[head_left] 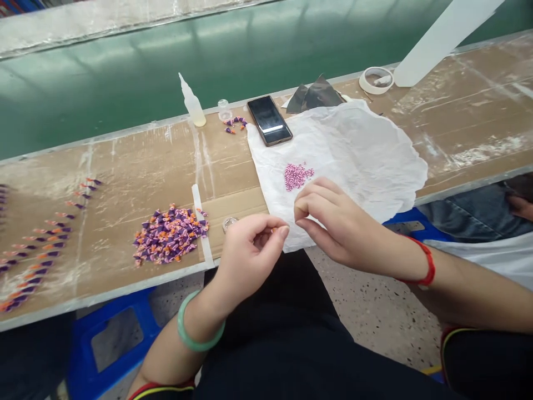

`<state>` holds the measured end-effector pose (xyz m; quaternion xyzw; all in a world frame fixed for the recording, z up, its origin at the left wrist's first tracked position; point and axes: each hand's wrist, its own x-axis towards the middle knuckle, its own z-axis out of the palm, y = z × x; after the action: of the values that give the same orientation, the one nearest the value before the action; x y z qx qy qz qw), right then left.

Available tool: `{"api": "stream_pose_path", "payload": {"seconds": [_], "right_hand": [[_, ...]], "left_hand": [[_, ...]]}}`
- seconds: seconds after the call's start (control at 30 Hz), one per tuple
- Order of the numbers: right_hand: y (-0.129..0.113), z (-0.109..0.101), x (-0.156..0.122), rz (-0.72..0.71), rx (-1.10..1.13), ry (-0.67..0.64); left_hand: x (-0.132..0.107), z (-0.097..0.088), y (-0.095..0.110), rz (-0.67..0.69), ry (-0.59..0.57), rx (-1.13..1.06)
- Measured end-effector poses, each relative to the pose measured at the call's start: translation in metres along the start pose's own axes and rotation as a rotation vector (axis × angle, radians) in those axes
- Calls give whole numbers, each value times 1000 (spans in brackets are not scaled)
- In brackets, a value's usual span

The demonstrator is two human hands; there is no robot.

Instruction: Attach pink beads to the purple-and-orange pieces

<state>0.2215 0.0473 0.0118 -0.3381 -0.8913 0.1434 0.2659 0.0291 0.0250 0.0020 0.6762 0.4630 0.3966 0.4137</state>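
My left hand (250, 255), with a pale green bangle on its wrist, has curled fingers that pinch a tiny orange piece (273, 229). My right hand (328, 222), with a red cord on its wrist, hovers close by, its fingertips drawn together at the edge of a crumpled white tissue (366, 150). A small heap of pink beads (297, 176) lies on the tissue just beyond that hand. Whether the right fingers hold anything is hidden. To the left, a large heap of purple and orange pieces (170, 236) sits on the cardboard.
Rows of purple and orange pieces (41, 250) line the cardboard-covered bench (125, 183). Along its far side stand a glue bottle (192, 103), small glass jar (224, 110), smartphone (268, 120) and tape roll (376, 80). A person's denim-covered knee (470, 211) shows at right.
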Motion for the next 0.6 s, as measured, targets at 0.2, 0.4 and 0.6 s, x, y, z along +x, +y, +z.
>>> {"api": "stream_pose_path", "payload": {"seconds": [0.2, 0.4, 0.6], "right_hand": [[-17, -1, 1, -120, -93, -14], [-25, -1, -2, -152, -125, 0], [-35, -6, -1, -69, -37, 81]], "left_hand": [[-7, -2, 4, 33, -32, 13], [-11, -1, 4, 57, -9, 8], [-17, 1, 7, 84, 102, 10]]}}
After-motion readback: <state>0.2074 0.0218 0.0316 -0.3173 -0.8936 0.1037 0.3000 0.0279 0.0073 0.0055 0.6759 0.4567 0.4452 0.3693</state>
